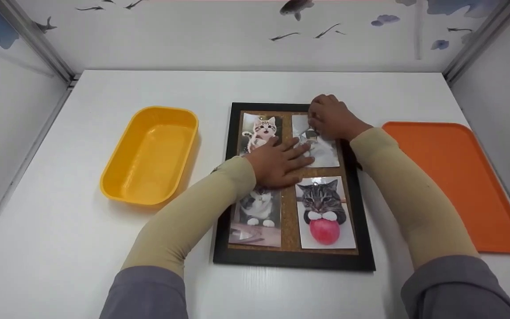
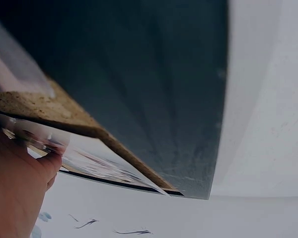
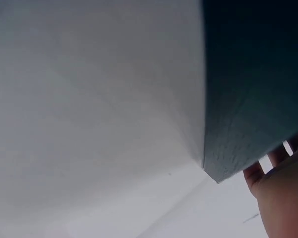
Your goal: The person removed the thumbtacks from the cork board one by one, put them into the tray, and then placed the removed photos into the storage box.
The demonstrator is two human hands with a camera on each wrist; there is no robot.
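Note:
A black-framed cork board (image 1: pixel 288 212) lies on the white table, bearing several cat photos. My left hand (image 1: pixel 279 163) rests palm down across its middle, fingers spread, fingertips on the lower left of the upper right photo (image 1: pixel 326 155). My right hand (image 1: pixel 332 116) bends over that photo's top right, fingertips at its upper part; I cannot tell what they hold. Left of it is a kitten photo (image 1: pixel 261 128), partly under my left hand. Below lie a grey-and-white cat photo (image 1: pixel 257 221) and a tabby photo with a pink ball (image 1: pixel 324 212).
A yellow plastic basin (image 1: pixel 148 155) stands left of the board. To the right lies an orange tray (image 1: pixel 454 177), partly behind my right forearm. Panels with fish prints (image 1: pixel 237 40) border the table at the back and sides.

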